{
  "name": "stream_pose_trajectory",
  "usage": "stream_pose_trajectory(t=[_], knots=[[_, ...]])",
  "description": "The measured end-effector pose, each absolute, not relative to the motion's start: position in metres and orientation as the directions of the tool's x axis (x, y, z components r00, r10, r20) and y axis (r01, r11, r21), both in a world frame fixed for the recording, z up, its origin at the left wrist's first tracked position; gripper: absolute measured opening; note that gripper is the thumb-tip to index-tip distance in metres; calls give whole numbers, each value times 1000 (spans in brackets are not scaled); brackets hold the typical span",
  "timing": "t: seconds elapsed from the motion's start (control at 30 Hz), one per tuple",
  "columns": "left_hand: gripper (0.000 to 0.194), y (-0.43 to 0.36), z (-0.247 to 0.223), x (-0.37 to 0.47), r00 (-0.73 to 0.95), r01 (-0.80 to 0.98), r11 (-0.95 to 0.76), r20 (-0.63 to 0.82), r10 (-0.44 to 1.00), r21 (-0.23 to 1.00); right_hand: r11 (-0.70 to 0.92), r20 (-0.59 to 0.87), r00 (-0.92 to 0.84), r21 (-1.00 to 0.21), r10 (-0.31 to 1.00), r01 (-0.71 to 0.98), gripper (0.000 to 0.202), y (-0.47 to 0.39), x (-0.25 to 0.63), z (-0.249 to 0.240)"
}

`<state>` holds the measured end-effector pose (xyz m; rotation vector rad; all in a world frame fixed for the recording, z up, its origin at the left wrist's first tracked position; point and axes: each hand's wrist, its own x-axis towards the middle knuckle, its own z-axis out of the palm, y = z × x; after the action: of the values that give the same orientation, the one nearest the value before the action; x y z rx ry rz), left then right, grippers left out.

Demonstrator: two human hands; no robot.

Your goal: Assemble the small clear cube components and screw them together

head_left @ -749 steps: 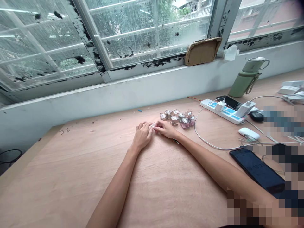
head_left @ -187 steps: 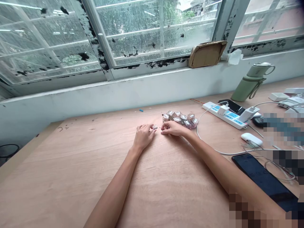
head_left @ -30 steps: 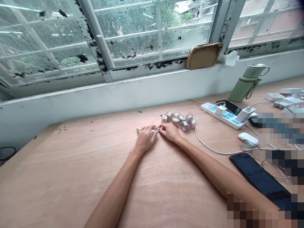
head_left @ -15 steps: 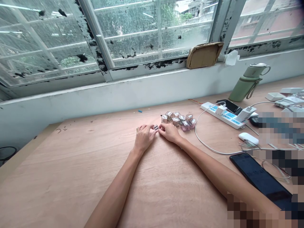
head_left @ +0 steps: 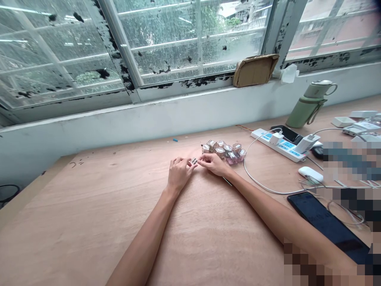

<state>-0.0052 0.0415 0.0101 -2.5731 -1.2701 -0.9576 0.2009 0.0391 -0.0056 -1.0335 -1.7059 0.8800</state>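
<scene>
My left hand (head_left: 179, 173) is closed, pinching a small pale rectangular piece with dark bars (head_left: 194, 161) between thumb and fingers. Just right of it, my right hand (head_left: 213, 164) has its thumb and fingertips pressed together at the piece's edge. Whatever those right fingertips hold, if anything, is too small to make out. Behind the right hand stands a cluster of several small clear hexagonal containers (head_left: 220, 152) with pale labelled tops, some tinted brown or pink. A thin dark rod (head_left: 227, 181) lies on the table, partly hidden by my right wrist.
On the wooden table (head_left: 89, 198), a white power strip (head_left: 279, 145) with plugged chargers stands to the right. Its white cable (head_left: 253, 180) curves near my right forearm. A phone (head_left: 327, 226), a white earbud case (head_left: 310, 174) and a green bottle (head_left: 308, 104) are farther right.
The small piece has tilted, showing more of its pale face. My right hand and wrist have shifted slightly, uncovering more of the thin rod. My left hand has barely moved.
</scene>
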Motion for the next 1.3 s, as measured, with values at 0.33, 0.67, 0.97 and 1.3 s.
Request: stream_pose_trajectory(t=[0.33,0.67,0.97,1.3], knots=[[21,41,10,-4,462,750,-647,591,661,138,410,347,-252,-871,903,272,43,37,198,-7],[21,42,8,-4,471,745,-656,601,645,120,447,385,-242,-839,891,310,29,38,197,-9],[18,40,12,-3,475,747,-652,582,660,129,461,396,-242,-813,886,356,19,39,195,-14],[20,40,10,-4,483,745,-654,569,666,133,454,395,-232,-823,889,342,22,36,194,-10]])
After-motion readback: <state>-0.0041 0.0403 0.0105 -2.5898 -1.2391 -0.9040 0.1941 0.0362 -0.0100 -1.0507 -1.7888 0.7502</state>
